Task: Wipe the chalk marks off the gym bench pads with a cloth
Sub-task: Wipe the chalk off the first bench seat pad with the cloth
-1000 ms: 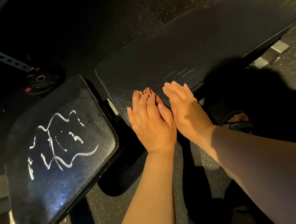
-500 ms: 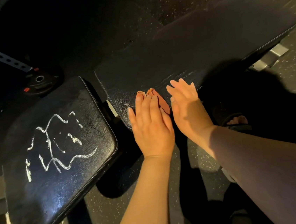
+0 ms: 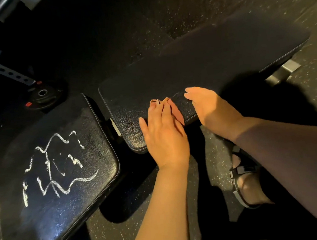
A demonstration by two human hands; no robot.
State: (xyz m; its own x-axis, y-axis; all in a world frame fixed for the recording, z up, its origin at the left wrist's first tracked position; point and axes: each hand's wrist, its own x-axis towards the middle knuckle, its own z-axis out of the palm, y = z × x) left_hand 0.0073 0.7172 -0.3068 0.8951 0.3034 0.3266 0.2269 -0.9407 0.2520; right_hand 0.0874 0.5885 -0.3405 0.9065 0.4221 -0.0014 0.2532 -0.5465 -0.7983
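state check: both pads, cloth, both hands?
Black vinyl seat pad: white chalk scribbles unwiped.
Long black vinyl back pad: no chalk visible.
Small reddish-orange cloth: flat on the back pad, mostly under the left hand.
Left hand: palm down, pressing the cloth.
Right hand: flat on the back pad's edge, beside the cloth, empty.

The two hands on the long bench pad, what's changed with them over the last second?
The right hand has slid away to the right, opening a gap beside the left hand. More of the reddish cloth now shows under the left hand, which has stayed pressed flat on the long pad. Nothing was picked up or let go. The chalk marks on the seat pad are untouched.
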